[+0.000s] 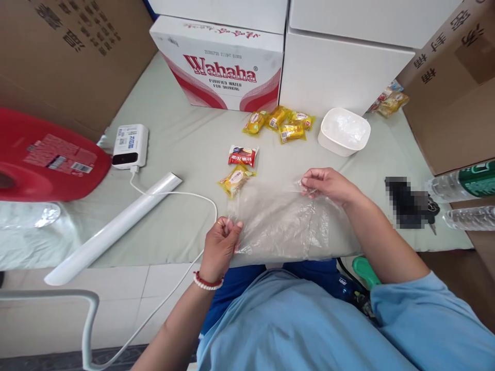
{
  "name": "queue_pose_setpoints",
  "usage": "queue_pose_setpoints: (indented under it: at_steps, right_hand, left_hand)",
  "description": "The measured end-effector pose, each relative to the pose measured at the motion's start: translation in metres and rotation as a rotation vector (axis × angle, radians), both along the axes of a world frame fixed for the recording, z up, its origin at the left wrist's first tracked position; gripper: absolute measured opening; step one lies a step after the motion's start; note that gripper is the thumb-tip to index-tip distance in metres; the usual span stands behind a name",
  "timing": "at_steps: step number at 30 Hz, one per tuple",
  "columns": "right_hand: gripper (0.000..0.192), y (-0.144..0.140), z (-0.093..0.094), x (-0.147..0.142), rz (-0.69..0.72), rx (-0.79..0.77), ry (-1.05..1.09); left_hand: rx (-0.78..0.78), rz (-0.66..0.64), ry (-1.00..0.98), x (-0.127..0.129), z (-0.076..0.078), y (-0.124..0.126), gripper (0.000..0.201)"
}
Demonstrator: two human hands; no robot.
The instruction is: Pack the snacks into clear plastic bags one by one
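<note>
A clear plastic bag is stretched out flat over the front of the table between both hands. My left hand, with a red and white bracelet at the wrist, pinches its left corner. At its upper right edge my right hand is closed on the film. Just beyond the bag lie a yellow-wrapped snack and a red-wrapped snack. Farther back, several yellow-wrapped snacks sit in a group beside a white plastic tub, which has something clear and crinkled inside.
A Wahaha water carton and white boxes stand at the back. On the left are a white device with a cable, a white tube and a red jug. Plastic bottles lie at the right.
</note>
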State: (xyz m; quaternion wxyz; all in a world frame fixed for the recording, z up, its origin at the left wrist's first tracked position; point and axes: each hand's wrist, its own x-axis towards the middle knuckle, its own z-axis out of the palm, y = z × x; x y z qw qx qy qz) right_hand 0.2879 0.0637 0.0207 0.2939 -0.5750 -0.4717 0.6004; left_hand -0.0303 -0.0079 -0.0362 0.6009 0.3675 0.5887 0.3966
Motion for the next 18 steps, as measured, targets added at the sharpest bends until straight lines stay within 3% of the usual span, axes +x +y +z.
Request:
queue_pose_setpoints:
  at_steps: [3,6,9,12,14,16,18]
  right_hand:
    - [0.037,0.029,-0.007,0.007,0.051,-0.115,-0.027]
    - [0.022,0.047,-0.012,0.005,0.058,-0.012,-0.325]
    - [0.014,0.041,-0.001,-0.005,-0.102,0.437,-0.756]
    - [0.019,0.008,0.016,-0.027,-0.233,0.868,-0.877]
    - [0.022,-0.02,0.019,-0.047,-0.044,0.948,-0.814]
    - [0.021,-0.044,0.012,-0.069,0.322,0.867,-0.759]
    - [0.02,-0.058,-0.001,-0.087,0.551,0.754,-0.759]
  left_hand:
    - [-0.044,-0.018,0.018,-0.007,0.002,-0.009,0.049]
    - [-0.09,-0.033,0.058,-0.011,0.002,-0.012,0.048]
    - [-0.138,-0.029,0.093,-0.011,0.0,-0.01,0.047]
    - [-0.146,-0.035,0.12,-0.009,-0.002,-0.008,0.046]
    - [-0.139,-0.05,0.14,-0.008,-0.003,-0.007,0.045]
    - [-0.13,-0.076,0.159,-0.007,-0.002,-0.007,0.043]
    - [-0.121,-0.111,0.18,-0.007,0.0,-0.007,0.042]
